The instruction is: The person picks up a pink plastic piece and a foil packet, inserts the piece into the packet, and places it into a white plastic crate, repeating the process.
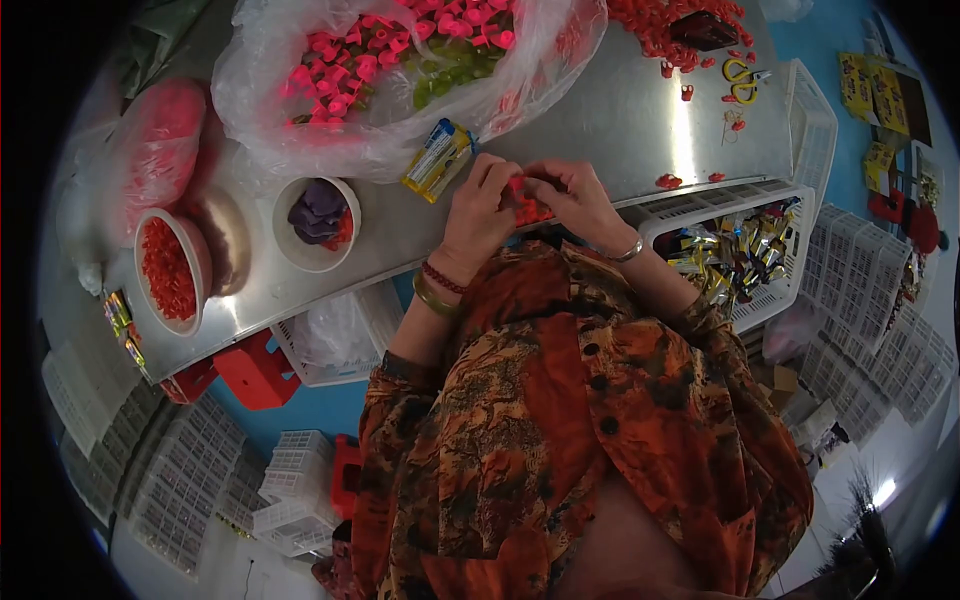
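Because the red piece (529, 208) is small, left hand (475, 215) and right hand (582, 200) pinch it, upper centre, likely for control. White bowl (288, 250) left of them, plastic bag (232, 85) at top: both on bench (395, 225), presumably for reach.

The held piece (518, 187) is red, the far pieces (350, 80) pink and green, the leftmost bowl (201, 262) white, the shirt (490, 430) mottled orange-black.

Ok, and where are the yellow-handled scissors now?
In the head view, the scissors lie at the upper right on the metal table, beside the pile of red pieces.
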Action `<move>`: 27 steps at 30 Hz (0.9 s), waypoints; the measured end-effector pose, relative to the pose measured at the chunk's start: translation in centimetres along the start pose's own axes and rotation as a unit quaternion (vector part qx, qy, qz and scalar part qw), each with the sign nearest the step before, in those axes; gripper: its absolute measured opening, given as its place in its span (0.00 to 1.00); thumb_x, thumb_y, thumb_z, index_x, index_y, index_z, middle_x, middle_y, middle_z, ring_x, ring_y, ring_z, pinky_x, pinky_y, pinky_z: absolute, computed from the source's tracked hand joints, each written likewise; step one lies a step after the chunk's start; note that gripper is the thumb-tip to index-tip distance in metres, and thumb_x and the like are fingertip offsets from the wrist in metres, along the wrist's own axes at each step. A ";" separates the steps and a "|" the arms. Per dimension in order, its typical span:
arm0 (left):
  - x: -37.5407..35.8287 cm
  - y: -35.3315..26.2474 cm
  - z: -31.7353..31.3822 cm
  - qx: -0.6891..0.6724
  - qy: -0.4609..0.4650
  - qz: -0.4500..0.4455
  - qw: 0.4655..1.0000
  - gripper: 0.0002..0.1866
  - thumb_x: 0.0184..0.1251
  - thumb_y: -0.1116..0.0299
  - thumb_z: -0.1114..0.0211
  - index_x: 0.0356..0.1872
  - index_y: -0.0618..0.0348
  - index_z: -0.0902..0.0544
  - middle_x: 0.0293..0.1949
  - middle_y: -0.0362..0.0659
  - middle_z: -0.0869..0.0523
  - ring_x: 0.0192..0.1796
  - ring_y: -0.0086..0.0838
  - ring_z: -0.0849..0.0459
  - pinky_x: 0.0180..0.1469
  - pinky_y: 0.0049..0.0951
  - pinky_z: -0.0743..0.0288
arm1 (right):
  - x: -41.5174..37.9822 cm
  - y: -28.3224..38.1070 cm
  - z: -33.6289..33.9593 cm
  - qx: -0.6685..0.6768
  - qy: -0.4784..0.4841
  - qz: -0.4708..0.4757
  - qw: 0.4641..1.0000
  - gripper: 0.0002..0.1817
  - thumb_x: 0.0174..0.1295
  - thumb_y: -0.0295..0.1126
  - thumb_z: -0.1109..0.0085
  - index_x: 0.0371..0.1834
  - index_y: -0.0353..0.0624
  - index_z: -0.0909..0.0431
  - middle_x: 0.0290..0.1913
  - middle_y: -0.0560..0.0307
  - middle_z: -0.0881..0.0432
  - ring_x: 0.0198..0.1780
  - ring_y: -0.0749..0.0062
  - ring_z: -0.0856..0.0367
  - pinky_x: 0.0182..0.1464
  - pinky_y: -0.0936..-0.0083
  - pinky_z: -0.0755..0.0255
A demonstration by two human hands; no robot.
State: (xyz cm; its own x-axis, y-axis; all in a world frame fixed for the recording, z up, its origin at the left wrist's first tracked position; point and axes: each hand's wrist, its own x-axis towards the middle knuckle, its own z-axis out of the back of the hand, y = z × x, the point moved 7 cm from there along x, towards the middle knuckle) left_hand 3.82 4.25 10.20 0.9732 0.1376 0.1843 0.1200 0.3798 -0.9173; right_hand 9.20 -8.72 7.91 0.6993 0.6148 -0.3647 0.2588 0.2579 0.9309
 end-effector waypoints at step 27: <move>-1.8 6.4 -1.4 -0.101 0.047 0.271 0.956 0.12 0.42 0.82 0.32 0.32 0.65 0.21 0.29 0.44 0.20 0.31 0.30 0.22 0.33 0.25 0.29 | 1.3 0.7 -0.6 -0.164 0.040 0.091 0.981 0.10 0.64 0.22 0.42 0.47 0.36 0.22 0.33 0.47 0.15 0.32 0.63 0.15 0.37 0.73 0.24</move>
State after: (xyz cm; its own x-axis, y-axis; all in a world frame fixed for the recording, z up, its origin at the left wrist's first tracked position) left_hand 3.10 5.20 3.47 0.9156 0.1777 -0.3608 -0.3802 0.0899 -0.9205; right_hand 9.91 -7.25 8.08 0.6561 0.7263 -0.2051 -0.1031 0.3554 0.9290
